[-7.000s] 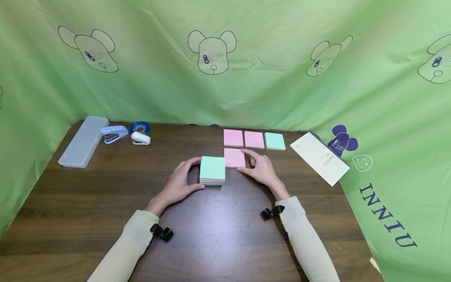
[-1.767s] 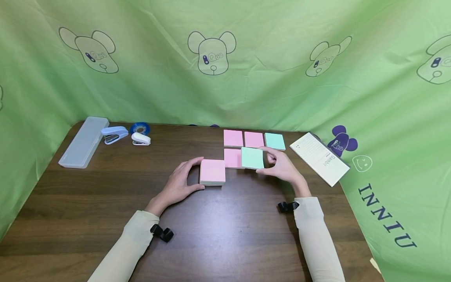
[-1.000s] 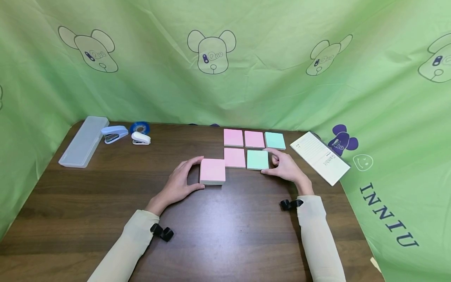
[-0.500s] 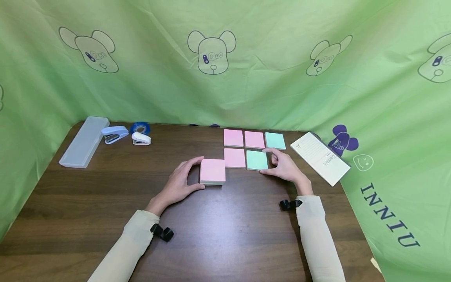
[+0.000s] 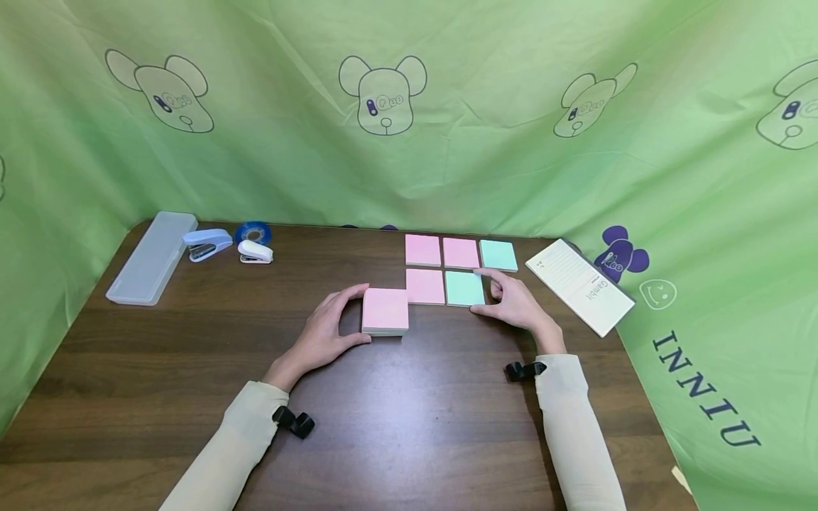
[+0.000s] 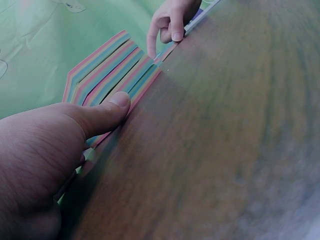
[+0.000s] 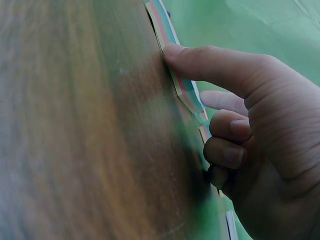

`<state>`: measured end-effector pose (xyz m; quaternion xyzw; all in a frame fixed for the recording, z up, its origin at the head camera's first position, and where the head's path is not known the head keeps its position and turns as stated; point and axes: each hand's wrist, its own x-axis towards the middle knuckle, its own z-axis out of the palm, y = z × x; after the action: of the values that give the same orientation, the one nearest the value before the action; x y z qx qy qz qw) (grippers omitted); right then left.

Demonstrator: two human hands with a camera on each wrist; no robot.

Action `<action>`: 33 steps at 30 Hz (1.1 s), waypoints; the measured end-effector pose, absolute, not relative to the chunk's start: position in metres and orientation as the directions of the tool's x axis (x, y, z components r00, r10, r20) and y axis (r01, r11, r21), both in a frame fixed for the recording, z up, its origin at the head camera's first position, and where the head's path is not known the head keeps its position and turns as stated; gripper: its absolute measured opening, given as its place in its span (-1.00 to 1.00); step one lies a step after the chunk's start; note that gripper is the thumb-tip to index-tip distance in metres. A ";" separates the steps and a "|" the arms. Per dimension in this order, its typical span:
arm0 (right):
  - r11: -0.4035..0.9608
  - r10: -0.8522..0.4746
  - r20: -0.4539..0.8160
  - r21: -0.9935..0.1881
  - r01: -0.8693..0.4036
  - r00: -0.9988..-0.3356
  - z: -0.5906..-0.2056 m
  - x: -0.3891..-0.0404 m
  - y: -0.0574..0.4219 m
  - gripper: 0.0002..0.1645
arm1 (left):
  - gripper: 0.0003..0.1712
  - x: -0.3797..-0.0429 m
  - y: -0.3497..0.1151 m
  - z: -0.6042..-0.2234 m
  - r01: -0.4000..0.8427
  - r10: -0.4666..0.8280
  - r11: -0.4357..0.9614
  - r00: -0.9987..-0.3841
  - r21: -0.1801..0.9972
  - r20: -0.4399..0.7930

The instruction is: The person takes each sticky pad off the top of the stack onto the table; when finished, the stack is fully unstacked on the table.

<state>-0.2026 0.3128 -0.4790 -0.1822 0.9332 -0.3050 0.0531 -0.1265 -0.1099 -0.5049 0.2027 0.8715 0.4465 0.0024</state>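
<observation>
In the head view my left hand [image 5: 322,330] grips a stack of sticky note pads [image 5: 385,309] by its left side, thumb at the front edge and fingers at the back. The top pad is pink; in the left wrist view the stack's edges [image 6: 112,67] show coloured stripes. My right hand [image 5: 513,304] pinches a mint sticky note pad [image 5: 464,289] at its right corners between thumb and index finger, the other fingers curled. That pad lies flat beside a pink pad [image 5: 424,287]. Behind them sit two pink pads [image 5: 422,250] and another mint pad [image 5: 498,255] in a row.
A lined notepad [image 5: 580,287] lies slanted at the right edge of the wooden table [image 5: 409,426]. At the back left are a translucent case [image 5: 152,259], a blue stapler [image 5: 208,243], a white stapler [image 5: 255,251] and a blue tape roll [image 5: 253,232]. A green curtain [image 5: 383,177] hangs behind.
My right hand has moved from the front pink pad, brought the mint pad off the stack and laid it to that pad's right, then nudged it slightly left. The stack's top is now pink.
</observation>
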 end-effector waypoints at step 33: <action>0.664 -0.405 0.052 -0.670 -0.333 -0.913 -0.466 -0.199 0.302 -0.05 | 0.15 -0.126 -0.110 -0.505 0.356 0.358 0.522 -0.916 0.775 0.180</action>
<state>-0.1989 0.3021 -0.4658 -0.2024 0.9108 -0.3563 0.0506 -0.1261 -0.1101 -0.5047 0.2046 0.8724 0.4440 0.0009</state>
